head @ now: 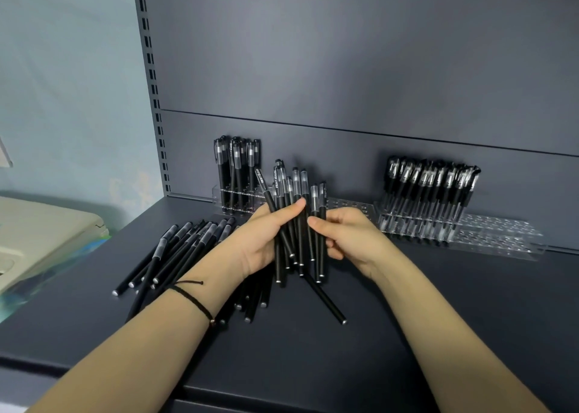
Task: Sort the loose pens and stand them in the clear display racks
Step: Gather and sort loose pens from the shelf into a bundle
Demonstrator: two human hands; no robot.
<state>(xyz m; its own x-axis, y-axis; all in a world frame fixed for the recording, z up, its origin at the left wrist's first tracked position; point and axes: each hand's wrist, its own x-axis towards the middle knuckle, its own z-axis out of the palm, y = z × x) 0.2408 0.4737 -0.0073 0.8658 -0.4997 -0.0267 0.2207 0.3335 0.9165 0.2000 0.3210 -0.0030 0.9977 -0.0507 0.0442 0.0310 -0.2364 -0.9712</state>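
My left hand [261, 240] grips a bundle of several black pens [289, 193] upright above the dark shelf, clear caps pointing up. My right hand [351, 234] pinches the rightmost pens of that bundle [321, 224] with thumb and fingers. A pile of loose black pens [175, 249] lies on the shelf to the left, partly under my left forearm, and one pen [327, 303] lies slanted below the bundle. A clear rack [219, 193] at the back left holds several standing pens [238, 168]. A second clear rack [495, 234] at the back right holds a row of leaning pens [429, 190].
The dark shelf surface [438, 318] runs to a front edge near the bottom of view. A grey back panel [344, 68] rises behind the racks, with a slotted upright [152, 77] at its left. A beige machine [37, 234] sits off the shelf's left side.
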